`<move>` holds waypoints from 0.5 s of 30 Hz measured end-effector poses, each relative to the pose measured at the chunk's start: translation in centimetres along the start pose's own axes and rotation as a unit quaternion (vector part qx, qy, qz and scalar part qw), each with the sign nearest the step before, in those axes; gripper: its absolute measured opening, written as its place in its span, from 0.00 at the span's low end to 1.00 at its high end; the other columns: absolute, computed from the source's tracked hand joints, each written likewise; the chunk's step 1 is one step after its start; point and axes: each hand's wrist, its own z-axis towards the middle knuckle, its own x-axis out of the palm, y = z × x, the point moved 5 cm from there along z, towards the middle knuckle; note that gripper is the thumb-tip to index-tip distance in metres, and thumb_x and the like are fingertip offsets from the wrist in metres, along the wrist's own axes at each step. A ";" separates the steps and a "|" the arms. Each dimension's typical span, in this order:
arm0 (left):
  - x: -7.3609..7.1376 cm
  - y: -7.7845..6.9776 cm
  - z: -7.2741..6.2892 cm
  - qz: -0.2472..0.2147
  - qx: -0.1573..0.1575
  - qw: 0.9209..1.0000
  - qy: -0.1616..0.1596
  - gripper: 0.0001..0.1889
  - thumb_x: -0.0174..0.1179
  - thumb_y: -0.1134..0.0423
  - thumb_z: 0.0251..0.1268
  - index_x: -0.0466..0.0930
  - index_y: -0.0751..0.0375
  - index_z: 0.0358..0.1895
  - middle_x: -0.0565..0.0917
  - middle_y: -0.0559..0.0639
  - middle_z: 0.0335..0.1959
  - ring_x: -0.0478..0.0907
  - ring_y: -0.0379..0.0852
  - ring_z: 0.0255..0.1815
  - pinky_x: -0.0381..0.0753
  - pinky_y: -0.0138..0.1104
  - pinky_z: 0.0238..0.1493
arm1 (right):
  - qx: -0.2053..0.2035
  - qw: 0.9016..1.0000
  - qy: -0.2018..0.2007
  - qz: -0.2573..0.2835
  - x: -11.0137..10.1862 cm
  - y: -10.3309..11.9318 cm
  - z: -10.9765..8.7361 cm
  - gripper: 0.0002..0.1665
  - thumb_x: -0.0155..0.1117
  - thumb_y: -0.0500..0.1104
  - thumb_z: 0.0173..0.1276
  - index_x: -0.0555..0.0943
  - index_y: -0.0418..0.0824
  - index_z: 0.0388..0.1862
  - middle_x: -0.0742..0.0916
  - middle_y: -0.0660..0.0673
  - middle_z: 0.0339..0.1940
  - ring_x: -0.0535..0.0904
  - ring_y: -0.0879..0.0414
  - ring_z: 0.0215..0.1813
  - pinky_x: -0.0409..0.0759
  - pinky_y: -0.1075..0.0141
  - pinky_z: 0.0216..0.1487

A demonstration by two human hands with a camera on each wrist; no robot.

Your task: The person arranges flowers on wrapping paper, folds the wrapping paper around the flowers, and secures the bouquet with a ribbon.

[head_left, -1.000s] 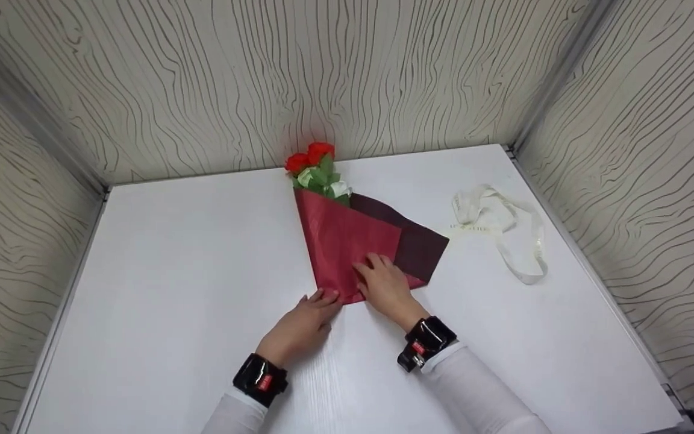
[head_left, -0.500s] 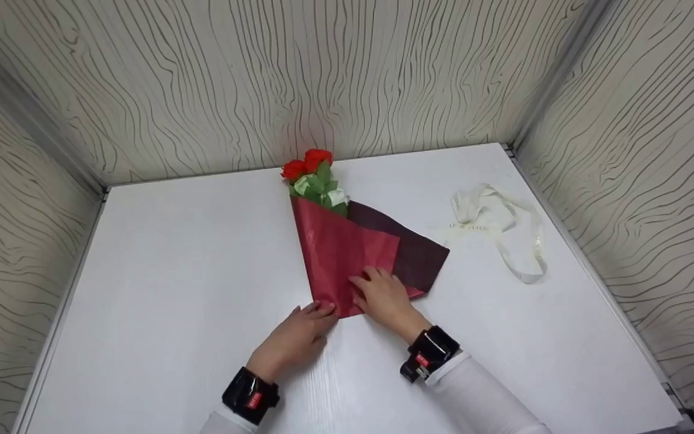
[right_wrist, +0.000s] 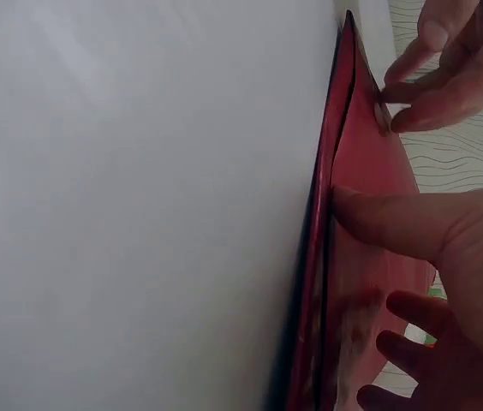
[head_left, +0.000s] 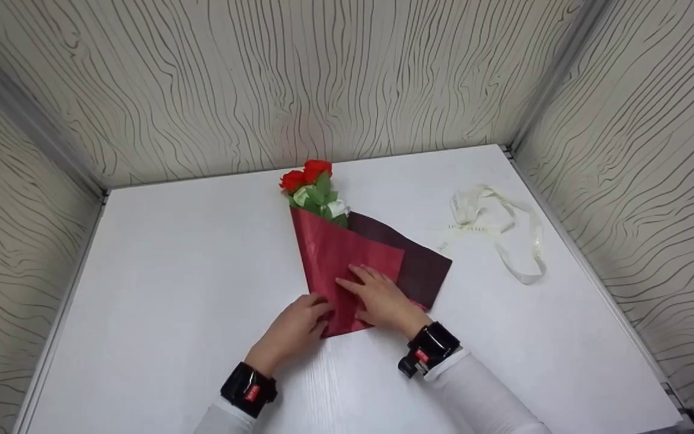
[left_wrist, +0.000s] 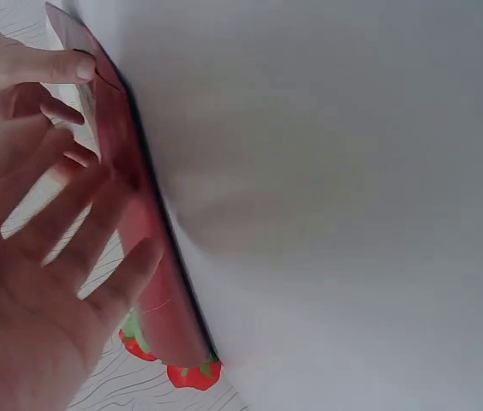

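In the head view, red wrapping paper (head_left: 321, 259) lies folded across a bunch of flowers, its dark inner side (head_left: 422, 271) showing at the right. Two red roses (head_left: 317, 171) and two whitish ones, including a white rose (head_left: 338, 208), poke out at the top with green leaves. My right hand (head_left: 386, 301) rests on the folded paper with fingers spread; the right wrist view shows its thumb (right_wrist: 378, 218) at the paper's lower edge. My left hand (head_left: 293, 328) is at the paper's lower left edge, its fingers (left_wrist: 126, 274) extended in the left wrist view.
A loosely looped cream ribbon (head_left: 537, 241) with printed lettering lies on the right of the white table (head_left: 190, 271). Wood-grain panels (head_left: 202, 90) stand behind and at both sides of the table.
The bouquet has slid toward me. My right fingers have spread further left over the paper, and my left hand has shifted from the bottom tip to the left edge.
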 end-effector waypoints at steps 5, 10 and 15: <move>-0.8 1.6 1.6 0.047 -0.033 0.997 -0.046 0.25 0.66 0.63 0.64 0.75 0.66 0.64 0.72 0.62 0.65 0.70 0.57 0.65 0.71 0.46 0.63 | 0.008 0.999 0.030 0.014 0.1 -0.4 0.1 0.42 0.69 0.44 0.63 0.66 0.52 0.76 0.62 0.37 0.77 0.53 0.38 0.76 0.57 0.43 0.71; -0.9 3.0 3.3 0.080 -0.054 0.993 -0.064 0.25 0.64 0.63 0.66 0.73 0.67 0.65 0.70 0.63 0.66 0.68 0.59 0.67 0.67 0.48 0.66 | 0.014 0.998 0.039 0.037 0.1 -0.5 0.2 0.37 0.67 0.48 0.66 0.69 0.50 0.74 0.63 0.37 0.76 0.53 0.38 0.76 0.54 0.43 0.72; -0.5 3.8 3.9 0.095 -0.072 0.991 -0.068 0.24 0.62 0.60 0.68 0.73 0.65 0.65 0.71 0.61 0.63 0.69 0.59 0.65 0.68 0.47 0.66 | 0.018 0.998 0.001 0.053 0.0 -0.4 0.7 0.30 0.65 0.55 0.68 0.75 0.45 0.66 0.68 0.35 0.72 0.58 0.36 0.74 0.56 0.42 0.71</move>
